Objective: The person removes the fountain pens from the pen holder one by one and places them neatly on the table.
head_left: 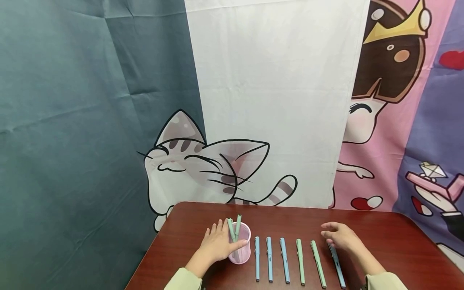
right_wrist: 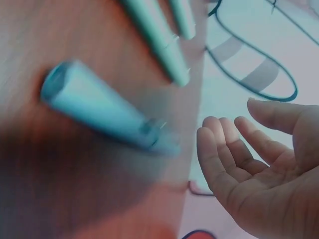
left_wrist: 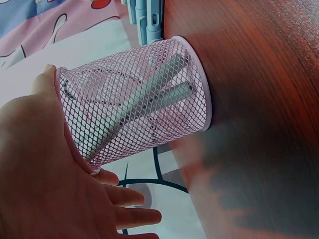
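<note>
A pink mesh pen holder [head_left: 245, 251] stands upright with two green pens [head_left: 238, 226] leaning in it. My left hand [head_left: 216, 243] rests against its left side, fingers spread straight and thumb stretched across the front near the rim. In the left wrist view the palm is at the rim of the mesh holder [left_wrist: 134, 102]. My right hand [head_left: 342, 237] hovers over the top end of a darker blue pen [head_left: 337, 266], the rightmost in the row. The right wrist view shows its fingers loosely bent with nothing between them, apart from the blue pen [right_wrist: 99, 107].
Between the hands, three light blue pens [head_left: 270, 259] and two green pens [head_left: 300, 262] lie side by side, pointing away from me. The reddish-brown table [head_left: 290, 219] ends at a printed cloth backdrop [head_left: 275, 100] with a cartoon cat.
</note>
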Action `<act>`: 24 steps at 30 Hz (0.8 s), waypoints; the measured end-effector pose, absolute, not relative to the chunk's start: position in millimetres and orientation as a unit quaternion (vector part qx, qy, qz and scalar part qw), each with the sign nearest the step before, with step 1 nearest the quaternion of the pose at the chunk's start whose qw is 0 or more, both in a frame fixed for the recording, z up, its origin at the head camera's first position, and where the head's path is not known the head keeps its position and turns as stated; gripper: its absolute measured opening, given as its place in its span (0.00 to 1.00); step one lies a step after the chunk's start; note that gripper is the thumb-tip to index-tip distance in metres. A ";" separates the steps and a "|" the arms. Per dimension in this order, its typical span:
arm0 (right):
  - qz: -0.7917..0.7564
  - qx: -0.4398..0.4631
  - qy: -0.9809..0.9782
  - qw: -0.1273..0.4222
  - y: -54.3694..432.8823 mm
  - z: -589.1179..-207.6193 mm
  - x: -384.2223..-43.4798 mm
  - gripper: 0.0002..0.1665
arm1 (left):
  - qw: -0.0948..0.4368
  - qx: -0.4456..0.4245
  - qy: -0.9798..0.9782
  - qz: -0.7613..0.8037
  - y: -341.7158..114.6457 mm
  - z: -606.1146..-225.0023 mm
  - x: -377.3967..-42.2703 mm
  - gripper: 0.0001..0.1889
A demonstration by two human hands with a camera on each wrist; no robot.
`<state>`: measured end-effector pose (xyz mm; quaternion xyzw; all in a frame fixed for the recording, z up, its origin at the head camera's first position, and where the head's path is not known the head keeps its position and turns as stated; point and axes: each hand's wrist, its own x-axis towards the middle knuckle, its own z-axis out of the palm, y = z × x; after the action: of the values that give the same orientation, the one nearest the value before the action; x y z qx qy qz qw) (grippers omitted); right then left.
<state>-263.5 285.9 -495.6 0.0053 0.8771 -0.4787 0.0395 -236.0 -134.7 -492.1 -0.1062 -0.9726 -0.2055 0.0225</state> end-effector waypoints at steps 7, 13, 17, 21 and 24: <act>-0.501 -0.033 0.864 0.042 263.1 -482.1 -269.7 0.23 | 0.026 -0.108 -0.972 -0.206 -135.2 -491.9 -236.1 0.60; -0.513 -0.044 0.856 0.045 244.2 -476.6 -271.3 0.24 | 0.028 -0.109 -0.973 -0.202 -135.1 -493.2 -235.9 0.59; -0.528 -0.038 0.847 0.051 230.5 -471.8 -270.9 0.24 | 0.028 -0.109 -0.973 -0.203 -134.9 -492.4 -235.5 0.59; -0.530 -0.057 0.845 0.049 217.9 -466.7 -272.9 0.24 | 0.030 -0.109 -0.972 -0.205 -134.7 -491.5 -235.5 0.59; -0.531 -0.074 0.843 0.048 209.2 -464.5 -275.0 0.24 | 0.031 -0.110 -0.972 -0.204 -134.6 -491.7 -235.7 0.59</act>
<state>-275.0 209.2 -464.5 -0.0739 0.8429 -0.5309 0.0479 -235.7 -134.6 -491.7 -0.1096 -0.9724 -0.2036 0.0311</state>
